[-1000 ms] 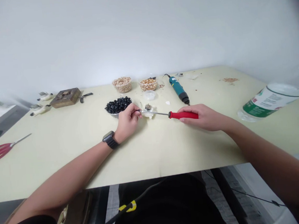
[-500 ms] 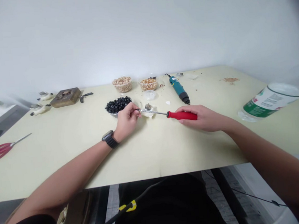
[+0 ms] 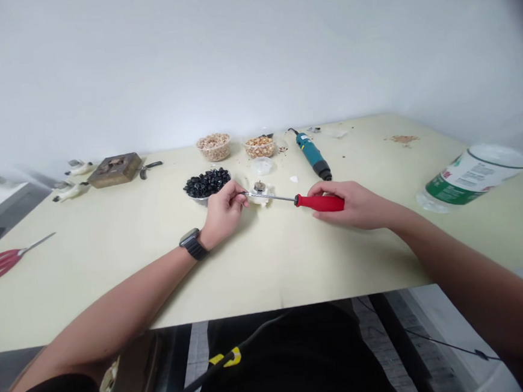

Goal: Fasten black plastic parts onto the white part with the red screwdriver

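A screwdriver (image 3: 320, 203) with a red handle and a thin metal shaft lies across the middle, pointing left. My right hand (image 3: 350, 204) is closed around its handle. At the shaft's tip, my left hand (image 3: 227, 208) is pinched, with a watch (image 3: 193, 243) on its wrist. Whatever sits between those fingertips is tiny and dark, too small to name. Just behind the shaft rests a small white piece with a metal part on top (image 3: 260, 191). A tub of black pieces (image 3: 207, 183) stands directly behind my left hand.
Tubs of pale bits (image 3: 213, 146) and orange-brown bits (image 3: 260, 147) stand at the back. Beside them are a small clear lid (image 3: 261, 166) and a teal rotary tool (image 3: 313, 157). Red scissors (image 3: 4, 264) and a brown block (image 3: 114, 170) lie left; a large plastic bottle (image 3: 460, 183) lies right.
My hands and the screwdriver have shifted very slightly to the right. Both grips look the same, and the things on the table have stayed put.
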`<state>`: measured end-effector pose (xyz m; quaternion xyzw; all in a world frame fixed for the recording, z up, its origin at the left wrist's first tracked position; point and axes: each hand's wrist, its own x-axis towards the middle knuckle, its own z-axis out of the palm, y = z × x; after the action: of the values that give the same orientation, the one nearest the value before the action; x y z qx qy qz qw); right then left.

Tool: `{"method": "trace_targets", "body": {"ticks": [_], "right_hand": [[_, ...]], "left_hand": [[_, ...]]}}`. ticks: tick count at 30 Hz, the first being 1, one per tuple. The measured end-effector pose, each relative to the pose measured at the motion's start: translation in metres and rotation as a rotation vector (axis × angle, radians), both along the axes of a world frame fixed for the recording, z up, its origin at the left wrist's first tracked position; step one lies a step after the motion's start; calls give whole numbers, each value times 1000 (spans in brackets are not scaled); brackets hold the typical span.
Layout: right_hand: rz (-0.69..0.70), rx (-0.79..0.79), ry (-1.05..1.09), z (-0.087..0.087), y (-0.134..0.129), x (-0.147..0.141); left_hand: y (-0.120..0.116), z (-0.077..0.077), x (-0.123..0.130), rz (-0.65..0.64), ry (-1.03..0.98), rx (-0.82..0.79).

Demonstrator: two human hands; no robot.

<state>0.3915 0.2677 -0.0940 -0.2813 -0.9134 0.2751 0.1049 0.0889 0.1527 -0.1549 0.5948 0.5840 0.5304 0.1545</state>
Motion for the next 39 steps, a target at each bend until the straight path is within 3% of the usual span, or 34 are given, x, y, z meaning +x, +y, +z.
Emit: {"method": "trace_targets", "body": {"ticks": [39], "right_hand": [[-28, -50, -11, -3, 1, 0]], "left_hand": [[-1, -1, 3, -26, 25, -10]]}}
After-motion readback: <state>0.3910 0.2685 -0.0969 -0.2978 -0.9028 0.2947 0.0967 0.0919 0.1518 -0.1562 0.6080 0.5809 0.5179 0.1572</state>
